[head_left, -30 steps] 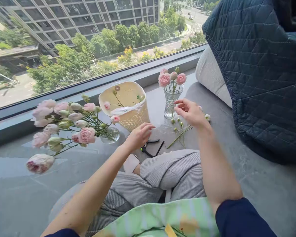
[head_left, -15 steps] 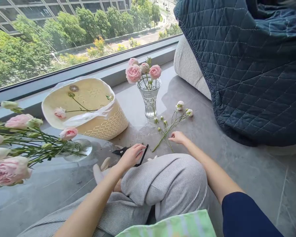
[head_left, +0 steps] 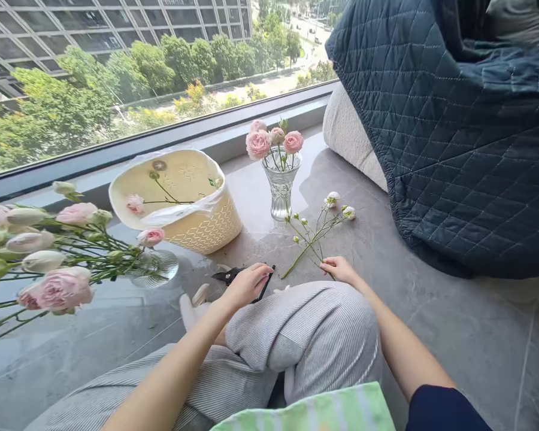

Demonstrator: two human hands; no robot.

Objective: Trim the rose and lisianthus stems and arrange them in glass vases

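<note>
My left hand (head_left: 246, 284) rests on black scissors (head_left: 233, 277) lying on the grey floor, fingers curled over the handles. My right hand (head_left: 339, 268) touches the lower end of a green flower stem with small white buds (head_left: 318, 230) that lies on the floor. Whether the fingers pinch the stem is unclear. Just beyond stands a clear glass vase (head_left: 280, 188) holding three pink roses (head_left: 273, 140).
A cream plastic basket (head_left: 193, 197) lined with a bag holds cut stems and a pink bloom. A bunch of pink roses (head_left: 58, 251) in a glass vase reaches in from the left. A dark quilted blanket (head_left: 453, 120) covers a white cushion at the right. The window runs behind.
My right hand came down from beside the vase to the stem on the floor. My left hand dropped onto the scissors. The view shifted right.
</note>
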